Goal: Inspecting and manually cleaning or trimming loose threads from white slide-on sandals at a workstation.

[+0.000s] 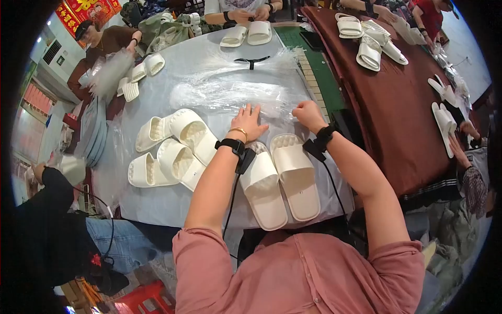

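My left hand (pixel 248 123) lies on a stack of clear plastic bags (pixel 209 95), palm down with its fingers spread. To its right, my right hand (pixel 309 116) is closed in a pinch at the right edge of the bags; the plastic there is thin and its outline hard to make out. Just below my hands, between my forearms, a pair of cream slippers (pixel 297 180) sits side by side with the heels toward me. Several more cream slippers (pixel 184 125) lie left of my left forearm, some overlapping.
A black strap (pixel 252 62) lies on more plastic at the far side of the grey-covered table (pixel 151 206). Co-workers handle slippers (pixel 259 32) and plastic around it. At right stands a brown-covered table (pixel 387 110) with more slippers (pixel 370 49). Black cables (pixel 334 186) hang from my wrist straps.
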`<move>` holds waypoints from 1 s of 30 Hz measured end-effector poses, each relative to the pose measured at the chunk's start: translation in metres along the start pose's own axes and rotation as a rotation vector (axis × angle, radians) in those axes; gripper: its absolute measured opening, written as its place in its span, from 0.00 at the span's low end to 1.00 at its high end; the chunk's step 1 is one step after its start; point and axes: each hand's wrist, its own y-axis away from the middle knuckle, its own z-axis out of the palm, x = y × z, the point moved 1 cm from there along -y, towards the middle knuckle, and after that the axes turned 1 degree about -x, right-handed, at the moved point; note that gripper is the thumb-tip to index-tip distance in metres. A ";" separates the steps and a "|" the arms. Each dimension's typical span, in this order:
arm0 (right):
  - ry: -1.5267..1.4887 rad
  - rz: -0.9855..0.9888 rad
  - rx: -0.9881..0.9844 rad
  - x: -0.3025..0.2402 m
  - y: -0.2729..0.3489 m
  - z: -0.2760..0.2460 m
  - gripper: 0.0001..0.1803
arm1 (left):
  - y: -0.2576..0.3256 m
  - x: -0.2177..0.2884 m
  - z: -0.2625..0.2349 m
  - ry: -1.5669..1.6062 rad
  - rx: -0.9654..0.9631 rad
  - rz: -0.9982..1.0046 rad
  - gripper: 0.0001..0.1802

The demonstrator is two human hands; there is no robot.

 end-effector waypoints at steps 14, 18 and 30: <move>-0.037 -0.101 0.036 0.014 0.194 -0.184 0.05 | -0.003 0.002 -0.004 0.000 0.001 0.009 0.45; -0.122 0.059 0.097 0.030 0.235 -0.228 0.05 | -0.006 0.002 -0.003 0.010 -0.003 0.001 0.44; -0.099 0.044 0.282 0.015 0.295 -0.272 0.06 | 0.026 0.030 -0.024 0.025 0.263 0.194 0.37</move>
